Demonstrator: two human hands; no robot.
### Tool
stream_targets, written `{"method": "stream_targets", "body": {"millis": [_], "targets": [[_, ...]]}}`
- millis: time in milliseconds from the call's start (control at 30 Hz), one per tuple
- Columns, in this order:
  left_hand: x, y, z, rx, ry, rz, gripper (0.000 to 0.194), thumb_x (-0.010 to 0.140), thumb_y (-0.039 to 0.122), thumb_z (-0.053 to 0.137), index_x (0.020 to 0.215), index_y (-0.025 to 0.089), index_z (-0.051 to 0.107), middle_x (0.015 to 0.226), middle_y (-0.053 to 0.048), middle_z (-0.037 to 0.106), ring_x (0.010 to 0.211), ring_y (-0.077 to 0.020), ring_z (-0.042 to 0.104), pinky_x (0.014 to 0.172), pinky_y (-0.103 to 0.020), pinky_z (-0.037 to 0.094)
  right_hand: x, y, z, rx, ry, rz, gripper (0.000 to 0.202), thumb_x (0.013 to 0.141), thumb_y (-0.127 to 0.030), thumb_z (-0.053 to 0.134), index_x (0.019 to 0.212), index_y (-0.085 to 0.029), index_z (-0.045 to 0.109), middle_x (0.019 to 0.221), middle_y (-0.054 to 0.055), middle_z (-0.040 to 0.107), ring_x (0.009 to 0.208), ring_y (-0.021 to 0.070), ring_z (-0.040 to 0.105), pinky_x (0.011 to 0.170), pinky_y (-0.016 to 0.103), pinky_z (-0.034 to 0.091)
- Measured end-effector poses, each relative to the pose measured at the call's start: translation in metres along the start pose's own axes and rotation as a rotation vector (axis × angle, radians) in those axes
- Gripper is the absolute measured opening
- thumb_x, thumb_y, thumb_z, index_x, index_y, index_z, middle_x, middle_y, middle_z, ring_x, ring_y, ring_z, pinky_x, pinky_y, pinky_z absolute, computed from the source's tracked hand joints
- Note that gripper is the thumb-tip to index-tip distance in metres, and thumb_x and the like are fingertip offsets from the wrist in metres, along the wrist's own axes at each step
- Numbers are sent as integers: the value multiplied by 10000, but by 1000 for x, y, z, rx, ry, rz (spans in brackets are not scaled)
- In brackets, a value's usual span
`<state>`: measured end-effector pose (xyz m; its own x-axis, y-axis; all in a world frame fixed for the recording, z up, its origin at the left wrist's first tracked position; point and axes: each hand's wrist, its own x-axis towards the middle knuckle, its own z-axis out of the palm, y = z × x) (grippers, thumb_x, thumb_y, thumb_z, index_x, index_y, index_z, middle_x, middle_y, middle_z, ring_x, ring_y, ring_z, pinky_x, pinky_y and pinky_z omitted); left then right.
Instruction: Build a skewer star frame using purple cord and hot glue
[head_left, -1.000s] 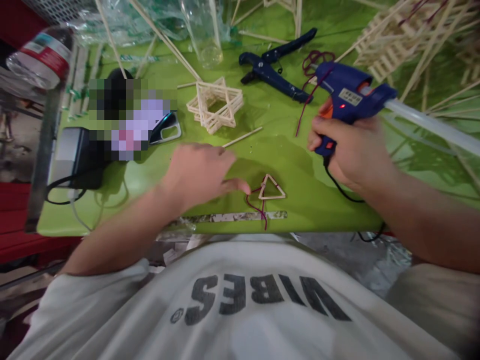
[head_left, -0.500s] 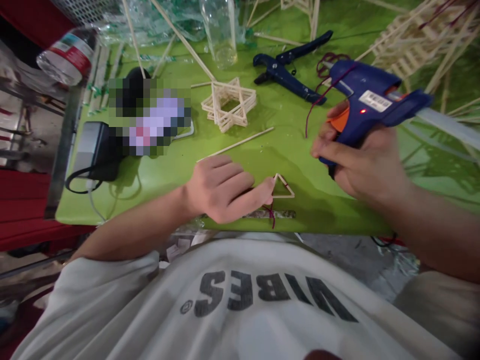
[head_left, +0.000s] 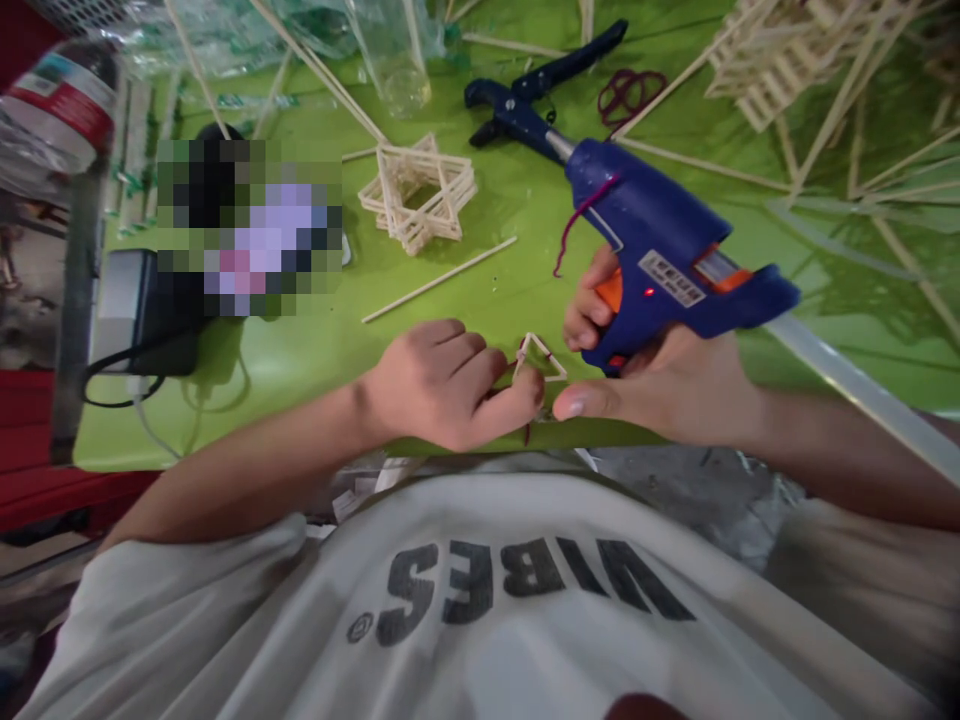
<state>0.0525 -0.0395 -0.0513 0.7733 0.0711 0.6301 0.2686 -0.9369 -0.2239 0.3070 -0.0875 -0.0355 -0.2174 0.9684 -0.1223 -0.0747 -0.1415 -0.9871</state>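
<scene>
Between the thumb and finger of my left hand [head_left: 446,385] is a small triangle of thin wooden sticks [head_left: 553,366], with dark red thread around it. The left fingertips cover one of its corners. My right hand [head_left: 667,385] is wrapped round the grip of a blue hot glue gun [head_left: 649,235], its fingers at the orange trigger and its thumb stretched toward the triangle. A red light glows on the gun, and a long clear glue stick [head_left: 862,395] sticks out of its back. Purple thread [head_left: 577,222] hangs over the gun's nozzle end.
A star-shaped stick frame [head_left: 420,195] and a loose stick [head_left: 439,280] lie on the green table [head_left: 300,400]. Behind the gun is a dark blue cutter [head_left: 525,105]. A plastic cup [head_left: 401,85], a black adapter [head_left: 150,310] and a larger stick structure [head_left: 795,60] stand around.
My right hand has brought the glue gun left and lower, closer to the triangle, and its thumb has extended. The view has shifted slightly. My left hand still holds the triangle.
</scene>
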Motion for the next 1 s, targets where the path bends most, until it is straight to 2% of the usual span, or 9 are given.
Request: {"method": "stream_targets", "body": {"millis": [300, 367, 500, 667, 767, 900, 1000], "targets": [[5, -5, -1, -69, -15, 55, 196, 988, 156, 760, 906, 239, 603, 664, 44, 532, 580, -123, 415, 537, -312, 308, 3, 0, 0, -125, 15, 27, 802, 642, -514, 1138, 1213, -371, 593, 959, -18, 555, 860, 211, 545, 806, 413, 510], [5, -4, 0, -82, -11, 39, 174, 985, 147, 761, 927, 238, 623, 670, 44, 527, 587, -126, 414, 533, -310, 308, 3, -2, 2, -102, 6, 26, 845, 611, -517, 1152, 1235, -376, 599, 943, -21, 555, 851, 209, 545, 793, 407, 511], [8, -1, 0, -51, 19, 18, 123, 1002, 168, 753, 948, 235, 666, 665, 39, 534, 582, -126, 446, 522, -309, 327, 2, -3, 7, -8, 5, 24, 846, 546, -507, 1174, 1157, -358, 609, 908, -32, 556, 803, 186, 535, 734, 378, 515], [10, -2, -2, -46, 11, 65, 117, 992, 206, 759, 927, 235, 667, 612, 51, 483, 541, -121, 404, 502, -320, 315, 5, 0, 6, -30, 67, 35, 750, 590, -438, 1163, 1108, -346, 628, 910, -30, 569, 817, 185, 557, 753, 378, 552], [2, -6, -2, 17, -37, 39, 102, 986, 244, 778, 1053, 268, 704, 617, 59, 457, 531, -118, 380, 515, -318, 299, 10, 1, -1, 1, 91, -20, 698, 648, -352, 1138, 1135, -360, 638, 922, -35, 559, 823, 181, 559, 763, 373, 570], [-13, -14, 1, -2, -100, -42, 247, 1016, 324, 772, 1258, 336, 721, 658, 46, 494, 526, -123, 380, 531, -330, 279, 19, -2, -9, 151, 181, -201, 538, 764, -214, 1056, 1074, -343, 636, 937, -48, 519, 814, 139, 537, 822, 349, 529], [-21, -19, 4, -62, 25, -54, 299, 1022, 312, 760, 1314, 364, 723, 656, 48, 479, 526, -129, 379, 537, -330, 267, 23, -5, -11, 197, 250, -277, 503, 787, -187, 1027, 1066, -352, 641, 925, -44, 504, 801, 145, 495, 828, 370, 474]]}}
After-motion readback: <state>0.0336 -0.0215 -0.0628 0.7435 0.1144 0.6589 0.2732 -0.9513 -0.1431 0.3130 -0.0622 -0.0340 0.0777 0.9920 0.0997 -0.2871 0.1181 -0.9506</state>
